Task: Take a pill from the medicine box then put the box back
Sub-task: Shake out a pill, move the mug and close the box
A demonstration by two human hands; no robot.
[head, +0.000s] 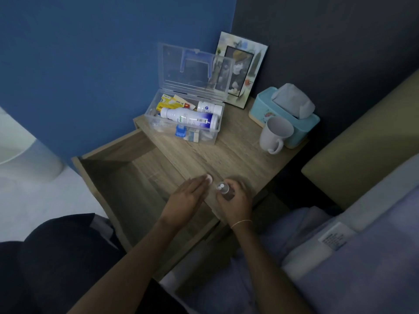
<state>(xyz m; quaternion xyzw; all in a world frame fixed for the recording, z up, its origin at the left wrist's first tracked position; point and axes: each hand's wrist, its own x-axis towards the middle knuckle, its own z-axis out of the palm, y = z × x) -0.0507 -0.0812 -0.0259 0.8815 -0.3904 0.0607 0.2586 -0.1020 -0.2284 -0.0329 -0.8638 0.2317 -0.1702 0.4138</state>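
Note:
The clear plastic medicine box [216, 132] stands on the back of the wooden nightstand with its lid [195, 69] raised. Inside lie white bottles [188, 118], yellow packets and small cartons. Near the front edge my right hand [234, 200] grips a small dark pill bottle [224, 189], tipped to the left, with white pills showing at its mouth. My left hand [188, 198] lies flat beside it, fingers together and extended, with something small and pale at the fingertips [209, 177].
The nightstand's drawer [127, 175] is pulled out to the left under my left hand. A white mug [275, 134], a teal tissue box [288, 114] and a picture frame [242, 69] stand at the back right. A bed [353, 257] lies to the right.

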